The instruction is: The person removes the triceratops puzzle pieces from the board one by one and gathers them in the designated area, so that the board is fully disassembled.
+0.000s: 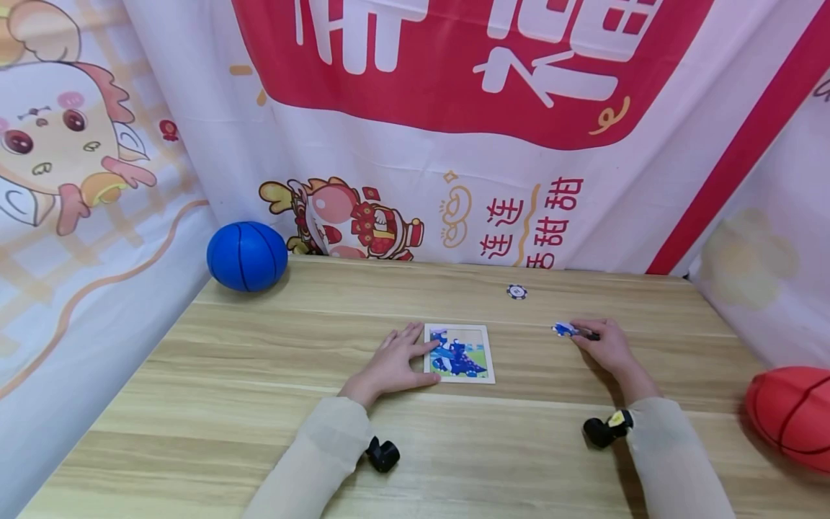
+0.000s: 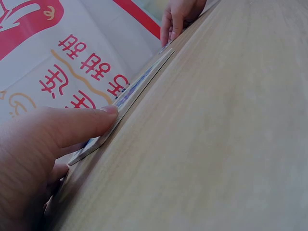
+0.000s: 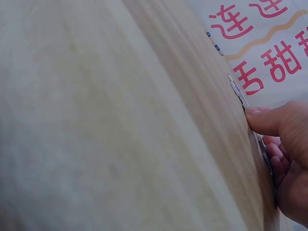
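A pale wood-grain desk [image 1: 493, 461] carried everything, with a red ball [image 1: 794, 418] at its right and a glossy blue ball [image 1: 247, 256] at its far left corner. The left hand [image 1: 394, 364] rested with its fingers spread, thumb and forefinger over the left part of a square, white-bordered picture board [image 1: 489, 353] printed with blue dinosaurs; the board lay flat near the middle. The right hand [image 1: 606, 346], well apart to the right, pinched a small, flat blue-and-white piece [image 1: 563, 329] close to the desk; what its dark patch beneath the fingers was, I could not tell. A round, dark-and-white chip [image 1: 516, 292] lay beyond them.

The step in hand seemed to be picking up the piece while the board was steadied. The next move probably called for carrying it leftward, turning it to match, and pressing it into the board's bare-looking upper right part.
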A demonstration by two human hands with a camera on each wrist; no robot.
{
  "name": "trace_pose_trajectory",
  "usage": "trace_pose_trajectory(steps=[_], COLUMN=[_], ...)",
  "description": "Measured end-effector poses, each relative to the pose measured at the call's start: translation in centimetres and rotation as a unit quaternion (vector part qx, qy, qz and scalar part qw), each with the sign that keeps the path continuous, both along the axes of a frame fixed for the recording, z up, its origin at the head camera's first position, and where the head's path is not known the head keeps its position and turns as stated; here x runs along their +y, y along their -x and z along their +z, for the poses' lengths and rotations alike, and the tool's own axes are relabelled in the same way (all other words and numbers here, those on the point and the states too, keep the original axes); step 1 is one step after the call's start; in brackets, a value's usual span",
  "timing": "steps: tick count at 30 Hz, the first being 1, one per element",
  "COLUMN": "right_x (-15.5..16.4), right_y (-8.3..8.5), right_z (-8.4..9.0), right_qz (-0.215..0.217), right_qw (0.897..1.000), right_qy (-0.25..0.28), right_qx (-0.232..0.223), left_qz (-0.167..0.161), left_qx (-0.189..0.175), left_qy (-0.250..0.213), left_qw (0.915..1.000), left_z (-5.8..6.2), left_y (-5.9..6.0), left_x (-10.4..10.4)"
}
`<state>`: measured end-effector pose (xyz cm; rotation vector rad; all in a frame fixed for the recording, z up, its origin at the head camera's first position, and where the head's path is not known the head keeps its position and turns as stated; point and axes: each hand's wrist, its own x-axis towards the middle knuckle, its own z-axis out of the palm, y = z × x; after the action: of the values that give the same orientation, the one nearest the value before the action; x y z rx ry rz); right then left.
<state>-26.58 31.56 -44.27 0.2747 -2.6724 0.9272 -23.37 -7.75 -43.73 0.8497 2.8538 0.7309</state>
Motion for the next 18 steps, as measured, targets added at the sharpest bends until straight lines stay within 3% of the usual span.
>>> trace_pose_trajectory(steps=[9,15,18], right_x=[0.08,-0.18,-0.25], right_y=[-0.14,-0.24,-0.26], right_z=[0.26,0.75,0.98], right_qz=[-0.018,-0.015,0.0], right_qw=[0.999,0.998,0.999], right_qy=[-0.012,-0.032,-0.037], right_qx=[-0.039,-0.046,-0.027], left_qz=[-0.004,-0.004,-0.006], left_qx=[0.003,0.003,0.005], left_qy=[-0.003,-0.005,-0.01], left_qw=[1.0,1.0,0.9999], left_z=[0.1,0.09,0.11], left_y=[-0.05,-0.03,-0.03], left_x=[0.06,0.0,-0.02])
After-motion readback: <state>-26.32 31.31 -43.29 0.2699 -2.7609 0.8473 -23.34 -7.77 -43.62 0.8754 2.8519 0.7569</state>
